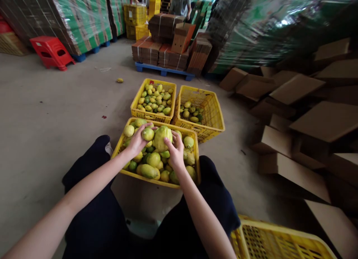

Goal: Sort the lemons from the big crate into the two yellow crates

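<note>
Between my knees stands a yellow plastic crate (159, 181) heaped with green and yellow lemons (148, 171) of mixed sizes. Above its far half, my left hand (137, 141) is closed around a small green-yellow lemon (147, 134). Close beside it, my right hand (176, 149) grips a large, bumpy, pale green lemon (162, 139), with the thumb on its near side. The two held fruits nearly touch each other. Part of the fingers of each hand is hidden behind the fruit.
Beyond are a crate full of lemons (134, 111) and a partly filled crate (214, 111). Another yellow crate (279, 238) stands by my right knee. Cardboard boxes (307, 102) pile up at right. A loose lemon (120, 80) and red stool (52, 52) are at left. A person (180, 3) stands far back.
</note>
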`<state>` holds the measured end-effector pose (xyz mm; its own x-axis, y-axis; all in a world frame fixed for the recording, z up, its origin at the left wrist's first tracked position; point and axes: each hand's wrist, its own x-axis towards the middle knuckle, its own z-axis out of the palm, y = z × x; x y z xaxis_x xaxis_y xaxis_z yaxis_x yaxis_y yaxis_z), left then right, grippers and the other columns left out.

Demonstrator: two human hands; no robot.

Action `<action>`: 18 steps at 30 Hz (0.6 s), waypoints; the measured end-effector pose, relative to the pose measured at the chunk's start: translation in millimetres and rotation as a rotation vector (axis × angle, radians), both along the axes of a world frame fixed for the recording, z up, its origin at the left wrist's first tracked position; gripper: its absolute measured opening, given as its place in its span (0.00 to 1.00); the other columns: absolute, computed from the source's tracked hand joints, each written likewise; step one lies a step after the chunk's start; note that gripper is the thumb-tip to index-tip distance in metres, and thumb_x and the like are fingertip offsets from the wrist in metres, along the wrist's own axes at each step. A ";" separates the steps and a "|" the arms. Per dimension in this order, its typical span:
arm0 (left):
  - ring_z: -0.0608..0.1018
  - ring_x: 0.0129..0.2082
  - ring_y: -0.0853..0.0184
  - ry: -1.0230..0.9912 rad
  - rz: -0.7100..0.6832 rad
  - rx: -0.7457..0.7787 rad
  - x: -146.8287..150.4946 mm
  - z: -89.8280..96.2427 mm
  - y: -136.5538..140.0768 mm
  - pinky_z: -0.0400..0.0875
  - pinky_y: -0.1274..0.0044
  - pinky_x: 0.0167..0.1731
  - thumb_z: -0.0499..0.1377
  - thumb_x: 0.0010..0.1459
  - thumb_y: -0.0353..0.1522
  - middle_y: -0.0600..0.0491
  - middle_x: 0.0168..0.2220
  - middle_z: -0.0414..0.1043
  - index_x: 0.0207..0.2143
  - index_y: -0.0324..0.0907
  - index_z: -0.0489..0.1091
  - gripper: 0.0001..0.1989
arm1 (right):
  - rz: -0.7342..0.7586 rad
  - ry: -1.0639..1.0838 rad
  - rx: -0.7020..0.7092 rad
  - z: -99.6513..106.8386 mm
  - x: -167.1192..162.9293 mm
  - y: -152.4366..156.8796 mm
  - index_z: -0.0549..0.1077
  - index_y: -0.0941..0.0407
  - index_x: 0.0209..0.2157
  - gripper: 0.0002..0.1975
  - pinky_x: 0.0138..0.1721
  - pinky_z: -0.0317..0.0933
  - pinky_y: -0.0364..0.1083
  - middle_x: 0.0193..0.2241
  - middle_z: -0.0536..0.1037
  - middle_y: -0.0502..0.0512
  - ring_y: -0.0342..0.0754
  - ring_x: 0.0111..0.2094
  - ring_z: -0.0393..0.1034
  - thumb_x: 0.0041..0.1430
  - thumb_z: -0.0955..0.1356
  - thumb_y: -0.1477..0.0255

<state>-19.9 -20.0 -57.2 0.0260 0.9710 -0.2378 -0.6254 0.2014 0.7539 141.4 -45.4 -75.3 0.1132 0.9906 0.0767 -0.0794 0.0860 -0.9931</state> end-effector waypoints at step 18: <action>0.82 0.35 0.62 -0.186 0.172 -0.299 -10.5 -16.9 4.0 0.79 0.72 0.41 0.57 0.60 0.35 0.49 0.32 0.79 0.37 0.41 0.75 0.09 | 0.225 -0.062 -0.025 0.9 -15.9 -17.0 0.76 0.51 0.43 0.26 0.45 0.74 0.52 0.38 0.81 0.51 0.53 0.40 0.76 0.44 0.80 0.55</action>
<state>-30.4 -16.0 -74.1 -0.0615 0.8535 -0.5174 -0.7895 0.2756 0.5485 125.5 -62.4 -74.4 -0.1145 0.9921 0.0513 -0.0322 0.0479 -0.9983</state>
